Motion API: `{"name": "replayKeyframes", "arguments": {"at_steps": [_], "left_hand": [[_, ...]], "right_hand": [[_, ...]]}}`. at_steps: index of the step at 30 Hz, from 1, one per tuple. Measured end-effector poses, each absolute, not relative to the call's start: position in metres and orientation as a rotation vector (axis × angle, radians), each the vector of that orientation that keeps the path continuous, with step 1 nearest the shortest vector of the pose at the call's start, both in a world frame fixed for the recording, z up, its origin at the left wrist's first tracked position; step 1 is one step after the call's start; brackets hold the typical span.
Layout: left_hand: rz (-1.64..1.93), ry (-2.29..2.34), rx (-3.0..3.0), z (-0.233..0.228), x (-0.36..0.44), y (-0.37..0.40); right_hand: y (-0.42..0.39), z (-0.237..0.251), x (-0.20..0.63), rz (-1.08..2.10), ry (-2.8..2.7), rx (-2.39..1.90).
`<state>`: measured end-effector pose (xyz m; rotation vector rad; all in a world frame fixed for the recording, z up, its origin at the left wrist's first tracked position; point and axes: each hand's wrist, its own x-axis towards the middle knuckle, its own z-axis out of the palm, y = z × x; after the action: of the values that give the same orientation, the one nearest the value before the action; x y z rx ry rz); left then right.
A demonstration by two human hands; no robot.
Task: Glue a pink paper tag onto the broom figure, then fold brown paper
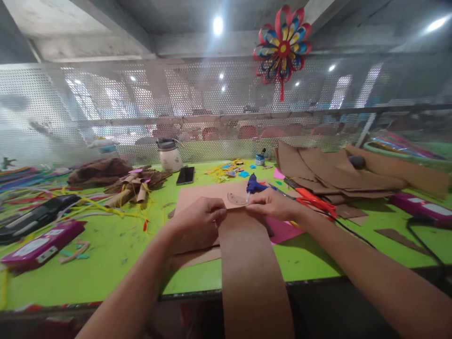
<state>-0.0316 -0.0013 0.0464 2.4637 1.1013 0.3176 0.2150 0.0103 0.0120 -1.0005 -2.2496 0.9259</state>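
Two hands are working one long brown paper strip (252, 263) overhanging the green table's (106, 263) near edge: left hand (197, 221) and right hand (273, 205) are each pinching its far end, keeping it taut. Beyond, a blue glue gun (253, 184) and orange scissors (314, 200) are lying within reach.

Hands – two (197, 221) (273, 205); pink boxes – two (42, 245) (418, 205); phone – one (185, 175).

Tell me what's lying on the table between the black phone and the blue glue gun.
In the head view, between the black phone and the blue glue gun lie scattered yellow and blue paper scraps on the green table.
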Motion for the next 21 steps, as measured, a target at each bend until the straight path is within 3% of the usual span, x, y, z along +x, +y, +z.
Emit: {"name": "replayKeyframes", "arguments": {"at_steps": [16,21], "left_hand": [[0.394,0.98,2.389,0.04,-0.037,0.006],[0.479,0.868,2.18,0.039,-0.04,0.007]], "right_hand": [[0.012,0.014,0.224,1.497,-1.891,-0.806],[0.01,0.018,0.225,1.384,-1.623,-0.747]]}}
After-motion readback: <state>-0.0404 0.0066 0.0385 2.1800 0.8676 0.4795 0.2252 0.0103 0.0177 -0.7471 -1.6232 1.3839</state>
